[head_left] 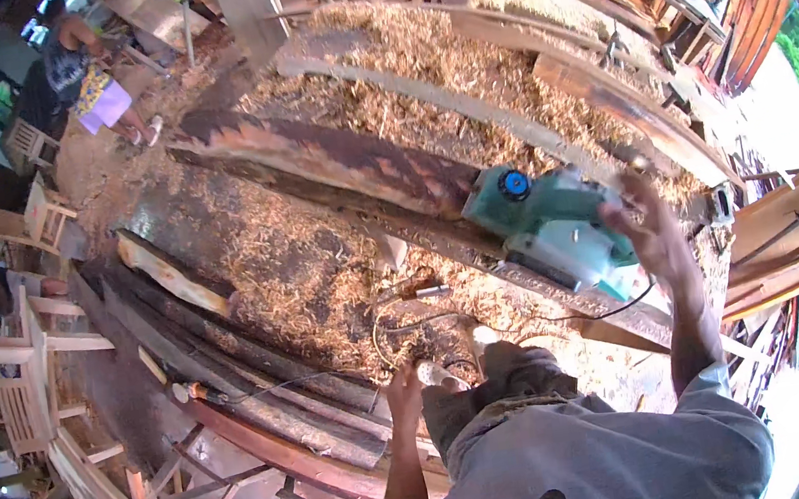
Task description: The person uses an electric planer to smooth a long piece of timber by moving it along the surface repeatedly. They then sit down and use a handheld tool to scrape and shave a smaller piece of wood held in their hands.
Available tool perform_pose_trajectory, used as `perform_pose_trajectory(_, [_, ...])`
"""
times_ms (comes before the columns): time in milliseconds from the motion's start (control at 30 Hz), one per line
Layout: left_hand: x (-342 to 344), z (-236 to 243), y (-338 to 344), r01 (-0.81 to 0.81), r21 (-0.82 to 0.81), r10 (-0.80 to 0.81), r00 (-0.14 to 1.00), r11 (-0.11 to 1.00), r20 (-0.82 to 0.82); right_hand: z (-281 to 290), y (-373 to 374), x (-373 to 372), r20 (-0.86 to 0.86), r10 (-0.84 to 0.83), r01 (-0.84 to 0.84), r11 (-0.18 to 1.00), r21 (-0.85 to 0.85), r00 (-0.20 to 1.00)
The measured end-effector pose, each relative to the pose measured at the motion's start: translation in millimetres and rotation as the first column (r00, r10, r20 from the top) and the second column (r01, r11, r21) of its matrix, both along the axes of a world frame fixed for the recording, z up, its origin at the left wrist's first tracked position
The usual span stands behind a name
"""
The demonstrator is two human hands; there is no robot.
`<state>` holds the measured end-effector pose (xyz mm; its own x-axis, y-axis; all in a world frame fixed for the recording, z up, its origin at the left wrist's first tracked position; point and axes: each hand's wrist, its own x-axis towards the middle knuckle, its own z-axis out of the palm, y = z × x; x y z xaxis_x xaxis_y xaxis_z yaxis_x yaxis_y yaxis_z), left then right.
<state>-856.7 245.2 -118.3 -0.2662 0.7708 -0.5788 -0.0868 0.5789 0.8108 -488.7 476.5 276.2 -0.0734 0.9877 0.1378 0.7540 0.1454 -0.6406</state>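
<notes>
A green electric planer (558,229) with a blue front knob rests on a long, thick timber plank (349,170) with dark, rough edges. My right hand (655,236) is at the rear end of the planer's handle, thumb and fingers apart; they seem to touch it at most lightly. A dark cord (570,318) runs from the planer's back and loops across toward the floor. My left hand (404,390) hangs low beside my leg, fingers loosely extended, with nothing visible in it.
Wood shavings (293,284) cover the ground. More long boards (623,104) lie beyond the plank, and dark planks (266,388) stretch at the left. A person (89,78) stands far left near wooden chairs (42,216). Stacked timber (790,228) fills the right side.
</notes>
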Motion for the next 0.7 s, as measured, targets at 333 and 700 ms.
perform_pose_trajectory(333, [199.6,325.6,264.1,0.551,0.735,-0.185,0.832,0.396,-0.523,9.4,1.5,41.7,-0.215,0.084,-0.205,0.741,-0.639,0.973])
perform_pose_trajectory(700, [374.7,268.4,223.0,0.397,0.724,-0.528,0.848,0.564,-0.053,-6.9,-106.6,164.1,-0.018,-0.191,0.121,0.690,-0.714,0.982])
